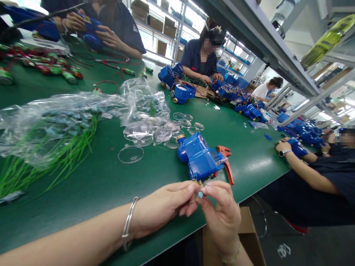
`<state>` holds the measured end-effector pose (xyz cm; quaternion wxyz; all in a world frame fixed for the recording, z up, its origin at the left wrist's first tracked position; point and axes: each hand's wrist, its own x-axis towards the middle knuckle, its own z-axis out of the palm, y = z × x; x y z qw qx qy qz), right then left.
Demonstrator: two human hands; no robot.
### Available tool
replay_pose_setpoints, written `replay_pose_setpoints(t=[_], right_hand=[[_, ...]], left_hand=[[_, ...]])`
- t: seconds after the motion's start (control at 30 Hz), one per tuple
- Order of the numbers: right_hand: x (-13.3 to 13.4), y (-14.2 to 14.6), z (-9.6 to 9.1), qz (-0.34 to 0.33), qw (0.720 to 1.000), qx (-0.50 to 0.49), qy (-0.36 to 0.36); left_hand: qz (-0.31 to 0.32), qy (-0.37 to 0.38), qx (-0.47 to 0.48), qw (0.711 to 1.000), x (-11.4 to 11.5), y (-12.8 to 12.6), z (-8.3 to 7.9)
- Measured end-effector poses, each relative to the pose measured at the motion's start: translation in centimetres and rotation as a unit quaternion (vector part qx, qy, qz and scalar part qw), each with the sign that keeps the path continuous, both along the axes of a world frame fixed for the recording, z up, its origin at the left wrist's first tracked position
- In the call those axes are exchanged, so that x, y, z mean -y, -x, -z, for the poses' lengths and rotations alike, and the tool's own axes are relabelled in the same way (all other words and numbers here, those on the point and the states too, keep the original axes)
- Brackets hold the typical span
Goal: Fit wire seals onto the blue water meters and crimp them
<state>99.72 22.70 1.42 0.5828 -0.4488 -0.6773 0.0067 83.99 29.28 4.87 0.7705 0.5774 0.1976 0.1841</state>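
Head view shows the left hand point(163, 207) and right hand point(222, 214) pinching a small pale-blue part point(200, 194) together, just near of the blue meter housing point(199, 157).

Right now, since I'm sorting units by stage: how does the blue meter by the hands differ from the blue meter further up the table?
The near meter shows a boxy housing with a clear lid; the far meter shows a round open bowl. The near meter lies beside orange pliers, past the left hand and right hand pinching a small blue piece; the far meter sits by a brown card. Both are blue, on the green table.
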Motion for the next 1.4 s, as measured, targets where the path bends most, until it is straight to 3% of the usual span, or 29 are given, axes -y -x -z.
replay_pose_setpoints(t=[0.23,0.43,0.6,0.8,1.1,1.2,1.27,1.33,1.4], right_hand=[[-0.5,-0.3,0.8,-0.005,0.999,-0.034,0.019],[0.5,0.6,0.8,0.051,0.998,0.033,-0.034],[1.2,1.8,1.0,0.139,0.987,0.079,-0.018],[1.0,2.3,1.2,0.167,0.969,0.181,0.002],[1.8,2.2,1.0,0.192,0.964,0.184,-0.004],[1.9,2.5,1.0,0.142,0.982,0.111,0.054],[1.7,2.8,0.9,0.042,0.986,-0.049,0.151],[1.5,3.2,0.9,-0.074,0.935,-0.246,0.243],[1.5,3.3,1.1,-0.137,0.884,-0.345,0.284]], left_hand=[[-0.043,0.127,0.029,0.991,-0.4,-0.2,0.5],[-0.050,0.028,0.009,0.998,-0.5,-0.3,0.4],[-0.096,-0.047,0.010,0.994,0.0,-0.6,0.0],[-0.088,-0.077,-0.001,0.993,0.6,-0.7,-0.4],[-0.090,-0.116,-0.026,0.989,0.6,-0.4,-0.6],[-0.094,-0.144,-0.041,0.984,0.8,-0.4,-0.4],[-0.077,-0.130,-0.034,0.988,0.9,-0.5,-0.2],[-0.060,-0.112,-0.027,0.992,0.9,-0.5,0.0],[-0.057,-0.122,-0.038,0.990,0.8,-0.5,0.2]])
